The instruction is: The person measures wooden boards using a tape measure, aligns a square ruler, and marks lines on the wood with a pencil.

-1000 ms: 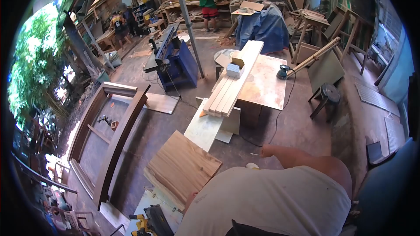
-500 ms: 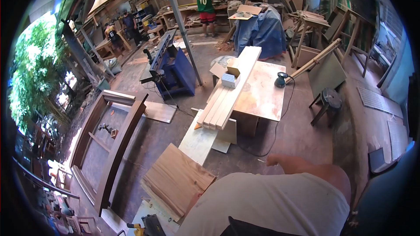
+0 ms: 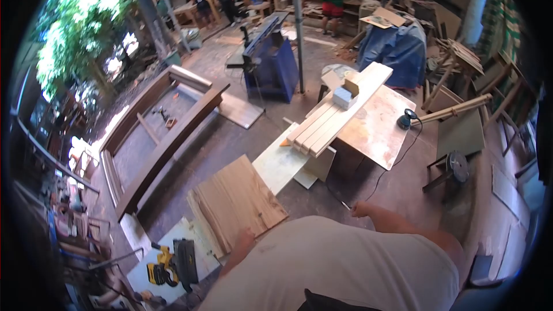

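Note:
A wide wooden panel (image 3: 233,196) with visible grain lies before me, overlapping another board under its left edge. My left hand (image 3: 246,236) rests on the panel's near edge, fingers extended and partly small in view. Held out to the right over the floor, my right hand (image 3: 361,209) is closed around a thin, pale, pencil-like stick (image 3: 345,204) that points left. A yellow and black power saw (image 3: 173,264) sits on a white board (image 3: 141,273) to the left of the panel.
A dark wooden frame (image 3: 173,144) lies left. Ahead, a worktable (image 3: 380,132) bears stacked planks (image 3: 328,129), a small box (image 3: 344,97) and a corded sander (image 3: 406,118). A stool (image 3: 456,168) stands right. Several people work at the back near a blue machine (image 3: 273,72).
My view has turned left and down, so the scene shifts right and the saw shows fully. My left hand has come into clearer view on the panel. My right hand still holds the stick.

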